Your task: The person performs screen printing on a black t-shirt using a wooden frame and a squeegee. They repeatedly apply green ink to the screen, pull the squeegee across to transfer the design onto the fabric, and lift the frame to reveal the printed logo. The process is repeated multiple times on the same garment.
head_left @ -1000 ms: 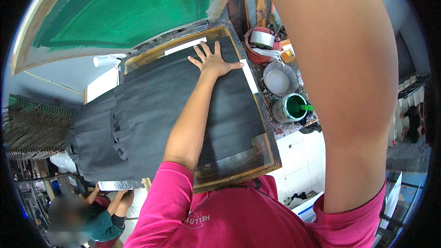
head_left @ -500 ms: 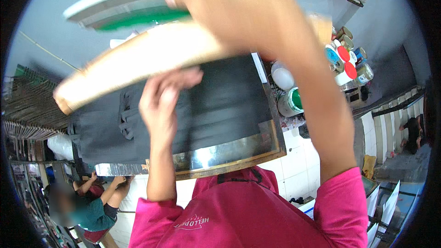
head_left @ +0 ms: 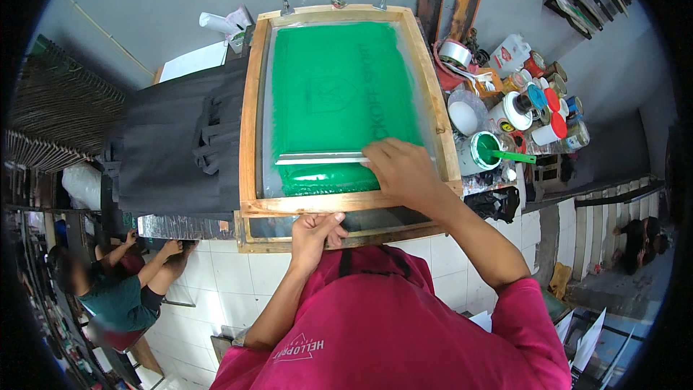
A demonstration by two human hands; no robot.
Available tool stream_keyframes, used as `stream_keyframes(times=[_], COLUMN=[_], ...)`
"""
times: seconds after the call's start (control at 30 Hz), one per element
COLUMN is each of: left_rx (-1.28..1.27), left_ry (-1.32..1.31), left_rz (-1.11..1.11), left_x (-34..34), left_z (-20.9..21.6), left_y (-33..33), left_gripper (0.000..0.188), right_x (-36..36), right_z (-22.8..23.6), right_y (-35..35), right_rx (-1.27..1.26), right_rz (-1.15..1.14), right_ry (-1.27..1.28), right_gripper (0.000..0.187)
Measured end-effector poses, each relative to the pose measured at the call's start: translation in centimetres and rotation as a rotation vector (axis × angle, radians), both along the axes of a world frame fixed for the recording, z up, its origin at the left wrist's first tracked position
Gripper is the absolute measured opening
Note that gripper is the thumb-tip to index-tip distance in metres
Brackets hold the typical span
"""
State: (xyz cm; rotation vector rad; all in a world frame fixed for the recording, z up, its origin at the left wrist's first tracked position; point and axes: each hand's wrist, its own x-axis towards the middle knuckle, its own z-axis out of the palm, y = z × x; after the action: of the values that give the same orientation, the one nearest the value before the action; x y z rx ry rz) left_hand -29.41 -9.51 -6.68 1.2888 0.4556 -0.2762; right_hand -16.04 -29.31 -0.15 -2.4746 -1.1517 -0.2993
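Note:
A wooden-framed printing screen (head_left: pixel 250 101) lies flat over the board, its mesh coated with green ink (head_left: pixel 332 79). Across the near part of the mesh rests a squeegee (head_left: pixel 317 159), a long bar with a pale metallic edge. My right hand (head_left: pixel 401 173) is closed on the squeegee's right end. At the screen's near bar my left hand (head_left: pixel 315 237) has its fingers curled and its thumb against the wood, holding that edge. A glass-topped board (head_left: pixel 368 221) shows below the screen. Whatever lies directly under the mesh is hidden.
Black fabric bags (head_left: pixel 166 137) lie left of the screen. To the right stand an open tub of green ink (head_left: pixel 480 153) with a green-handled tool (head_left: pixel 514 157) and several jars (head_left: pixel 552 126). Hinge clamps (head_left: pixel 338 0) stand at the far edge. A person (head_left: pixel 119 289) sits at the lower left.
The screen has come down from its raised tilt and lies flat. My left hand has moved from above the black fabric to the near bar. My right hand has come nearer, onto the squeegee.

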Motion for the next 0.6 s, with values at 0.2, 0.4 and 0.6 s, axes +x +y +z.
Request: stream_keyframes(times=[0.2, 0.4, 0.6], left_rx=[0.009, 0.012, -0.044], left_ry=[-0.031, 0.002, 0.084], left_rz=[0.002, -0.03, -0.061], left_x=[0.1, 0.0, 0.3], left_z=[-0.9, -0.4, 0.3], left_y=[0.0, 0.3, 0.9], left_gripper=[0.036, 0.039, 0.028], right_x=[-2.9, 1.0, 15.7], right_z=[0.8, -1.2, -3.1], right_y=[-0.3, 1.0, 3.1], right_rx=[-0.1, -0.079, -0.101], right_rz=[0.05, 0.023, -0.01], right_ry=[0.113, -0.07, -0.117], right_gripper=[0.021, 0.02, 0.015])
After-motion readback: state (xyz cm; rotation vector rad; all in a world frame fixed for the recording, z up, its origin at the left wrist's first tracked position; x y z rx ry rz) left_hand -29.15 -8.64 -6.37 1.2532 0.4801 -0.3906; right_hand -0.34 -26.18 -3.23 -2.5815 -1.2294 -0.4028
